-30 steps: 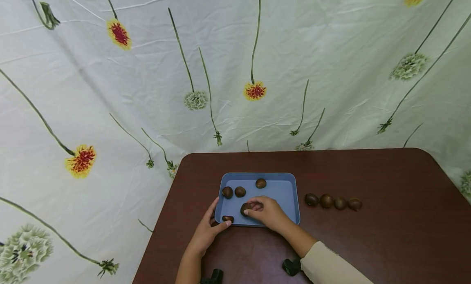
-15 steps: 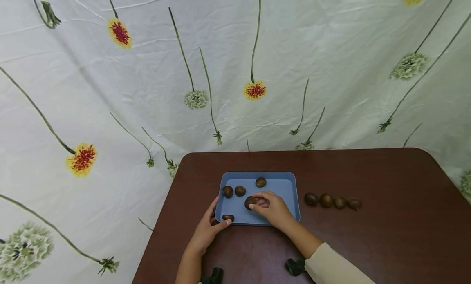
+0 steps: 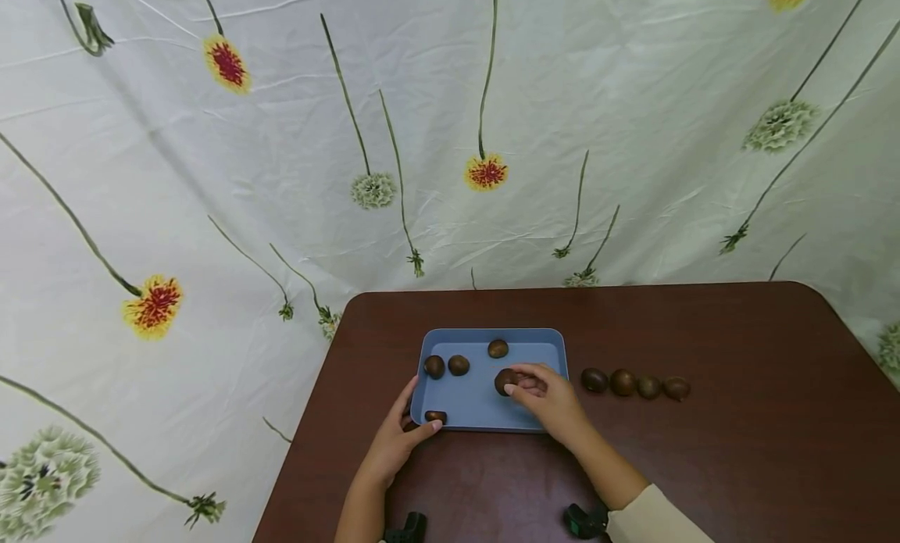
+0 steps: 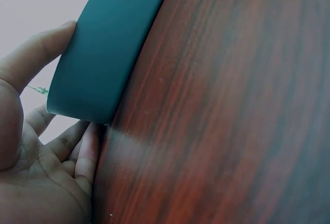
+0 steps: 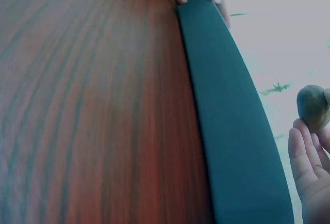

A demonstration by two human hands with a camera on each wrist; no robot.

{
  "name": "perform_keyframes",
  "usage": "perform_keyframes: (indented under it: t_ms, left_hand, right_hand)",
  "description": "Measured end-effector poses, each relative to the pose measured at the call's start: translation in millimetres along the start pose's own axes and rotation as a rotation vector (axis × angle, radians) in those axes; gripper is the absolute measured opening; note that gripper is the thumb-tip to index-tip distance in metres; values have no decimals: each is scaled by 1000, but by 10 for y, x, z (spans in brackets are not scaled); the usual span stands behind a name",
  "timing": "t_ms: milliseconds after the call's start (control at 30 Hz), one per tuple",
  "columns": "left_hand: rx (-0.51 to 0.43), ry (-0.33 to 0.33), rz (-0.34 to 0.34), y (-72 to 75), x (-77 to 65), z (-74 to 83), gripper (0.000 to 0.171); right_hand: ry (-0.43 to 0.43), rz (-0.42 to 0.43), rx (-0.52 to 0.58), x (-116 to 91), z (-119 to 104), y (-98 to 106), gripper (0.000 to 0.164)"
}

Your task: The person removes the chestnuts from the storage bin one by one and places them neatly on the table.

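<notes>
In the head view, my left hand [image 3: 394, 441] grips the near left corner of a shallow blue tray [image 3: 541, 422], thumb on the rim and other fingers at the side. The left wrist view shows the same thumb against the tray's wall [image 4: 100, 53]. My right hand [image 3: 551, 402] pinches a round brown fruit [image 3: 505, 382] above the tray's right half; the right wrist view also shows this fruit [image 5: 312, 108] at the fingertips. Two similar fruits [image 3: 434, 366] lie at the tray's left and one [image 3: 498, 348] at the back. A small dark brown piece [image 3: 436, 416] lies by my left thumb.
Several brown fruits [image 3: 623, 383] stand in a row on the dark wooden table [image 3: 738, 465], right of the tray. A white flowered cloth [image 3: 281, 137] hangs behind the table. Black devices [image 3: 585, 521] are at both wrists.
My right hand has moved rightward and slightly back over the tray, carrying the pinched fruit from near the middle to the right half. The left hand and tray have stayed put.
</notes>
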State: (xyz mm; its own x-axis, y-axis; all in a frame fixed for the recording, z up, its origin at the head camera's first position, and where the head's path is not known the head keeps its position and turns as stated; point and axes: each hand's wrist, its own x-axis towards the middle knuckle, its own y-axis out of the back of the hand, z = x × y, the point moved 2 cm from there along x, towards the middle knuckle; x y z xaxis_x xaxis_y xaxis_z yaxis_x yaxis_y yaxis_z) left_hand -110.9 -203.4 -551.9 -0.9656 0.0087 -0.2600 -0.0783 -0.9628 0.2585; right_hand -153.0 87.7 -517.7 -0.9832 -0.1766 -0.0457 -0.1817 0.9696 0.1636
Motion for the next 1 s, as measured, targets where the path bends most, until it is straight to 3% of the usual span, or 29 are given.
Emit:
perform_keyframes:
  t_ms: [600, 1000]
  left_hand:
    - [18, -6, -2, -2, -5, -2, 96]
    - [-2, 3, -3, -13, -39, 37, 95]
  right_hand:
    - [-85, 179, 112, -231, 64, 795, 50]
    - [-179, 304, 0, -429, 171, 1367, 62]
